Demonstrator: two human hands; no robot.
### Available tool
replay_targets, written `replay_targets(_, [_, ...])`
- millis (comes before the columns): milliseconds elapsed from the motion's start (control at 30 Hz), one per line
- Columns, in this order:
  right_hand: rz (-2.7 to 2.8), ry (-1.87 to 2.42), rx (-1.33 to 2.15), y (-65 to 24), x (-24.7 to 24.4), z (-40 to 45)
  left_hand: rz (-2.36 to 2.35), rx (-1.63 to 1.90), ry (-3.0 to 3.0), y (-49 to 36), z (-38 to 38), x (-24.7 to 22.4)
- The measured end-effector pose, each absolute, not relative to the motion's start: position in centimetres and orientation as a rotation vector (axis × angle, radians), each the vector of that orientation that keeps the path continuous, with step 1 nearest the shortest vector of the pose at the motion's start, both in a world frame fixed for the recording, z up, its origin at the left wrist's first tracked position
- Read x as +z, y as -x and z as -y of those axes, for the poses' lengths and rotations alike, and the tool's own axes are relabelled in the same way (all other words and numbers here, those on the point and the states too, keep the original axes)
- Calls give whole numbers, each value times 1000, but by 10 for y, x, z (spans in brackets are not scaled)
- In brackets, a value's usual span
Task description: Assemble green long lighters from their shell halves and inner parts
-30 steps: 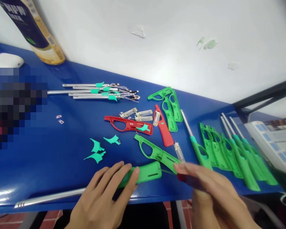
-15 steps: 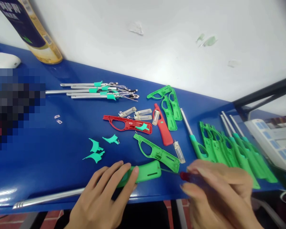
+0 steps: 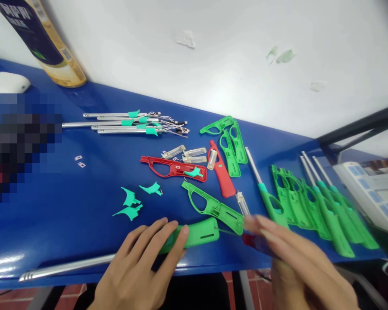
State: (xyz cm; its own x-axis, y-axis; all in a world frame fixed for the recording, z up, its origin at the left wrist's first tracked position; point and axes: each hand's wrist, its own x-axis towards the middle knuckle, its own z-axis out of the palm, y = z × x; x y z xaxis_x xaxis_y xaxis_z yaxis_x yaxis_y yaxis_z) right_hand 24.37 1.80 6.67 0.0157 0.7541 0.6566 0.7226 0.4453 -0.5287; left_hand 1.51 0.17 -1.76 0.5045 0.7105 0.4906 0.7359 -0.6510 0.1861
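My left hand [image 3: 142, 258] lies over a long-necked green gas lighter [image 3: 204, 232], gripping its handle against the table's front edge. The lighter's metal tube [image 3: 67, 266] points left from under my hand. My right hand [image 3: 294, 254], a little blurred, holds a screwdriver [image 3: 249, 240] with a red and dark handle. Its thin blade reaches to the butt end of the lighter. Just behind lies an open green half-shell [image 3: 210, 206]. Beside my right fingers is a clear fuel tank [image 3: 242, 202], partly covered by them.
Metal tubes [image 3: 116, 123] with wires and teal triggers lie at the back left. Loose teal triggers [image 3: 129, 212], a red half-shell [image 3: 171, 168] and more clear tanks [image 3: 194, 153] are scattered mid-table. Green lighters and shells [image 3: 330, 224] stand in a row at right. A bottle [image 3: 48, 43] stands back left.
My right hand has shifted on the screwdriver, its fingers rolling forward and left over the handle, now partly covering the nearby clear tank. My left hand and the lighter stay in place.
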Motion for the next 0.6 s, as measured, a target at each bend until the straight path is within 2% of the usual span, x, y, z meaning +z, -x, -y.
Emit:
replay_targets(200, [1645,1222,-75,-247,62,-22,1313,-878,2674,-18,-4,-16])
replay_targets(367, [1607,1292,95,-241,62,-20,1300,-816,2693,-14,1,-19])
replay_targets(600, [1587,1244,81,-237,60,-20,1318,-808,2693,-13,1,-20])
